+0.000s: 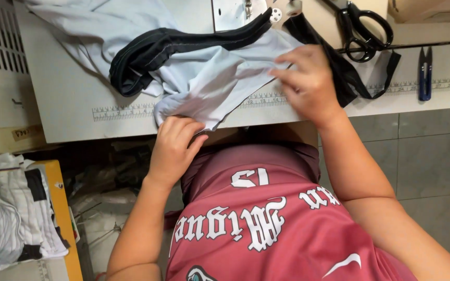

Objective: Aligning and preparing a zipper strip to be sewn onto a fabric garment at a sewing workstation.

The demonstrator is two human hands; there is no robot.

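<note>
A pale grey-white garment (204,73) with a black ribbed trim (178,44) lies bunched on the white sewing table (69,104). My left hand (175,145) grips the garment's lower fold at the table's front edge. My right hand (308,78) pinches the fabric's right edge, fingers pressed on the cloth near a black strip (339,67) that runs toward the sewing machine's needle area (247,9).
Black scissors (363,28) lie at the back right, and blue thread snips (425,73) rest near the table's ruler marking. A pile of striped white fabric (11,213) sits on a yellow stand at the lower left. Grey floor tiles (428,156) show on the right.
</note>
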